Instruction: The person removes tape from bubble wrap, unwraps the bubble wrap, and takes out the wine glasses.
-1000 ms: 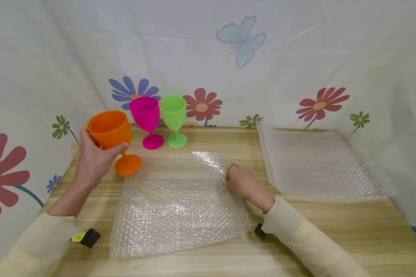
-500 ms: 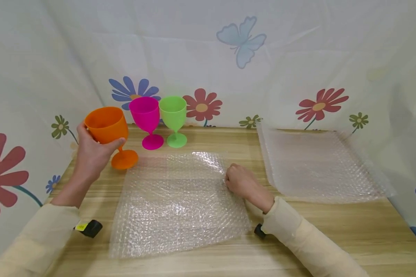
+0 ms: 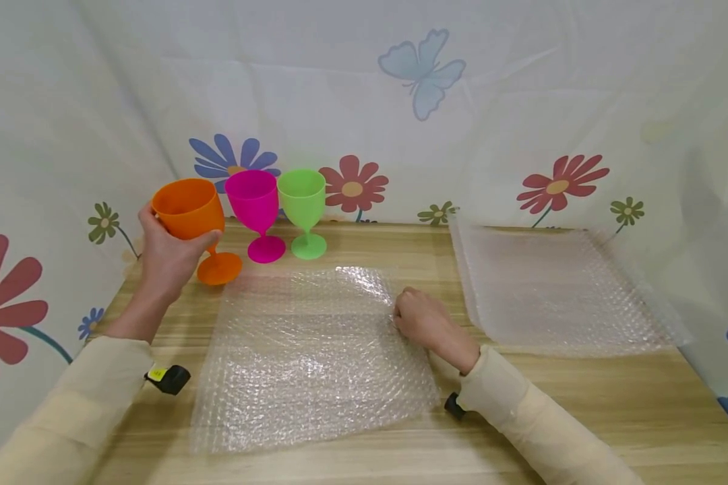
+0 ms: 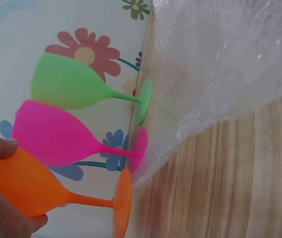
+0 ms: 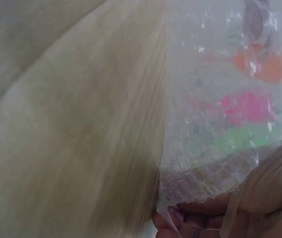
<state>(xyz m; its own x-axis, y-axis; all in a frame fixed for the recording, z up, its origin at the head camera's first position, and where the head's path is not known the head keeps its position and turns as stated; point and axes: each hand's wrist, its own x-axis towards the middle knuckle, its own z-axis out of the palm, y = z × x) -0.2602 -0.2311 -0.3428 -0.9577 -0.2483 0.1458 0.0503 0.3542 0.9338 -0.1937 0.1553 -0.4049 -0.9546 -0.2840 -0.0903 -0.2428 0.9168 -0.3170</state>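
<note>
In the head view, my left hand (image 3: 171, 259) grips an orange plastic goblet (image 3: 194, 214) by its bowl. Whether its foot touches the tabletop I cannot tell. Just right of it stand a pink goblet (image 3: 256, 202) and a light green goblet (image 3: 303, 202), both upright. In the left wrist view, the orange goblet's bowl (image 4: 27, 183) lies between thumb and fingers. My right hand (image 3: 433, 327) pinches the right edge of a clear piece of bubble wrap (image 3: 315, 364). The right wrist view shows that bubble wrap (image 5: 195, 114) raised at the fingers, the goblets blurred behind it.
A second piece of bubble wrap (image 3: 540, 289) lies on the right side of the wooden table (image 3: 619, 397). Behind the table hangs a white cloth (image 3: 315, 81) printed with flowers and a butterfly. A small black camera sits at each wrist.
My left hand has carried the orange goblet backward, toward the back of the table, leaving it closer beside the pink one. The right hand and both bubble wrap pieces have kept their places.
</note>
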